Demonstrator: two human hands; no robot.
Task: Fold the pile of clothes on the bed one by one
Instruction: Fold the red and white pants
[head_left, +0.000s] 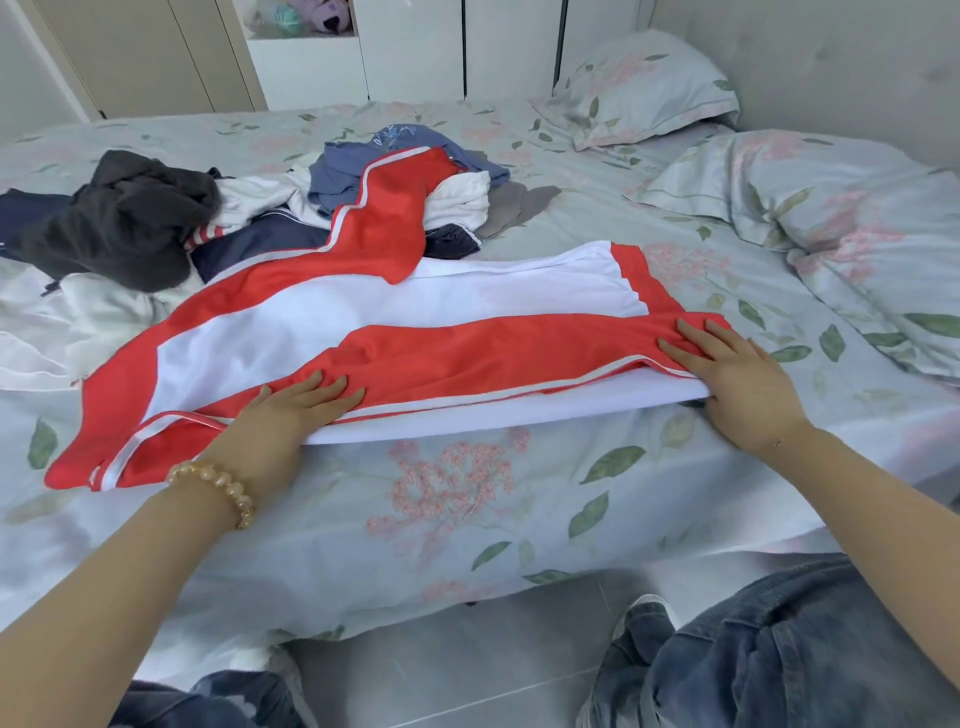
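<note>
The knees in jeans are nearest, at the edge of the bed. Both hands lie flat with spread fingers on the red and white garment: the left hand near its sleeve end, the right hand at its hem. The pile of clothes waits behind. I think it is best to smooth outward before folding. No writing can be read.

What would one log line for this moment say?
left hand flat on red-and-white garment | right hand flat on it | pile behind
</note>
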